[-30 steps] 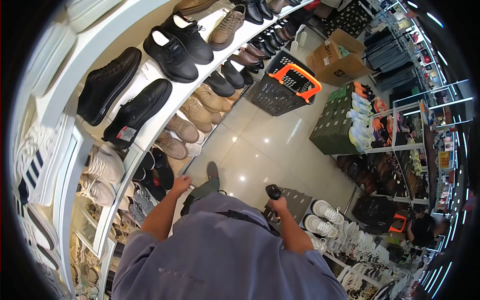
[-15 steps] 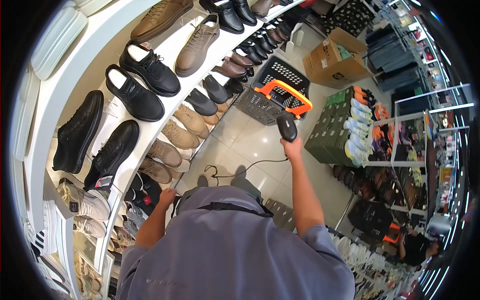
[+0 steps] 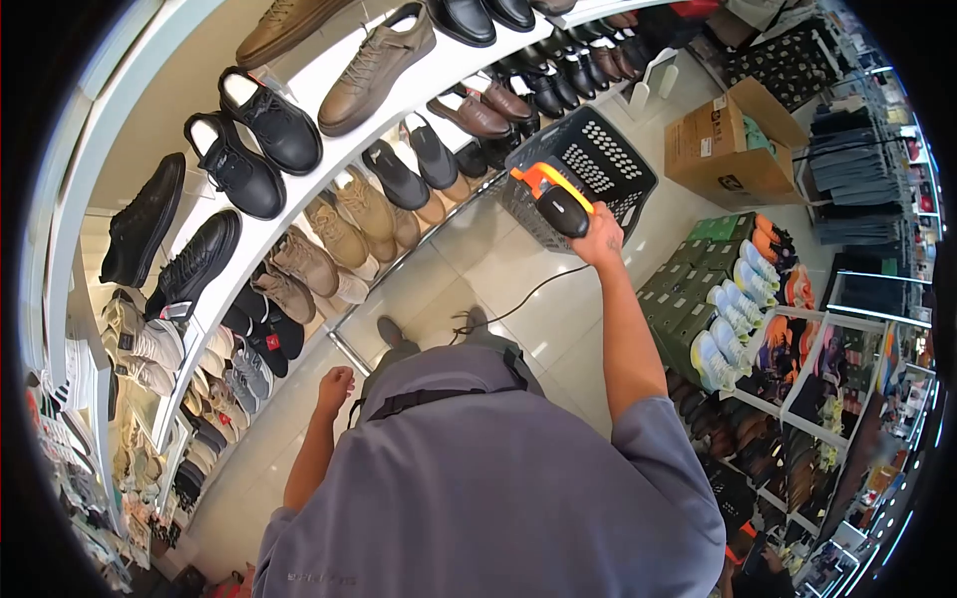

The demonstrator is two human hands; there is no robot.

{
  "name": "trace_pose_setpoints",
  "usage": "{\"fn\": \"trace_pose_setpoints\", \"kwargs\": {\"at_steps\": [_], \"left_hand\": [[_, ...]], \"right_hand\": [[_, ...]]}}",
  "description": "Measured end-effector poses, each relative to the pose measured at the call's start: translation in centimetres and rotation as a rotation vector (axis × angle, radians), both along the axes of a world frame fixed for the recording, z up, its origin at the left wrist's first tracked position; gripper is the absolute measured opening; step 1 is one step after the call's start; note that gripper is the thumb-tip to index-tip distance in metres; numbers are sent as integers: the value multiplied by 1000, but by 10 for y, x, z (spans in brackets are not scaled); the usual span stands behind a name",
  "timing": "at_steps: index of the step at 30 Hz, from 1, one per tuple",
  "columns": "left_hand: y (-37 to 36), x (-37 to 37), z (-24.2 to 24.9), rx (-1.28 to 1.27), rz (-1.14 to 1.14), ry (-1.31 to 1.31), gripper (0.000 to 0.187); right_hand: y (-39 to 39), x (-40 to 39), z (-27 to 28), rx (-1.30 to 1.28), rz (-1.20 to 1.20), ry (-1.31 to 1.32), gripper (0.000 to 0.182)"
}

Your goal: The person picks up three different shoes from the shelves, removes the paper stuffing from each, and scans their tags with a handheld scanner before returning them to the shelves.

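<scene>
My right hand (image 3: pixel 602 237) is closed around a black barcode scanner (image 3: pixel 562 213), stretched out in front of me. From the hand a thin black cord (image 3: pixel 533 291) runs down toward my feet, its end in a loose tangle. Beyond the scanner stands a dark grey shopping basket (image 3: pixel 538 214); its orange handle (image 3: pixel 558 177) overlaps the scanner and reaches my fingertips in this view. Held low at my side, my left hand (image 3: pixel 337 387) has its fingers curled in with nothing showing in them. It hangs above the floor, near the end of a metal shelf rail (image 3: pixel 347 351).
On my left curves a white shelf (image 3: pixel 299 204) with black and brown shoes; tan shoes (image 3: pixel 334 234) line the tier below. To the right, green shoeboxes (image 3: pixel 688 284) carry bright sneakers (image 3: pixel 733 309). An open cardboard box (image 3: pixel 728 149) stands behind the basket.
My right hand has moved forward with the scanner, up to the basket handle. My left hand has come away from the shelf rail. The view has shifted, showing more floor on the left.
</scene>
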State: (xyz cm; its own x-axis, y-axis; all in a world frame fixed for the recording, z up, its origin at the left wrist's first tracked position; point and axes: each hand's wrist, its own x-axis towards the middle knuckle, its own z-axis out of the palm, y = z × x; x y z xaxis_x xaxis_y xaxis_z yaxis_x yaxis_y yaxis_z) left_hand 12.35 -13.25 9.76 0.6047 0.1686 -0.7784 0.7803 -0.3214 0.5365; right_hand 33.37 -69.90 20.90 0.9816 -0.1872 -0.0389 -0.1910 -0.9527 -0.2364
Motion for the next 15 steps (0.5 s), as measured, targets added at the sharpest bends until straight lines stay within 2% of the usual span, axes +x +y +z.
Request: {"fn": "trace_pose_setpoints", "kwargs": {"at_steps": [4,15], "left_hand": [[-21,-21,9,48,-86,35,30],[-30,-96,20,81,68,145,31]], "right_hand": [[-7,0,-2,73,9,82,43],[10,-24,-8,145,201,136,45]]}}
